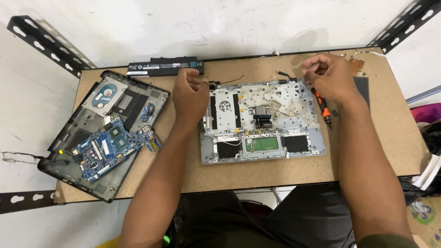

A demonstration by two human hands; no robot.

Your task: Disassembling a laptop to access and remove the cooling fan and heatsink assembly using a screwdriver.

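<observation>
An opened silver laptop shell (264, 120) lies inner side up in the middle of the brown table (257, 172), showing metal plates, white wires and a green touchpad board (262, 144). My left hand (189, 94) hovers at the shell's far left corner with fingers curled, next to a black hinge and a thin black cable (232, 81). My right hand (327, 76) is at the far right corner, fingers curled close to a black hinge part; whether it pinches something small is unclear. An orange and black screwdriver (325, 109) lies just under that hand.
A black laptop base (131, 98) sits tilted at the left with a blue motherboard (112, 147) and a hard drive (106, 94) on it. A long black battery (165, 66) lies at the back. Black perforated shelf braces (48, 41) flank the table corners.
</observation>
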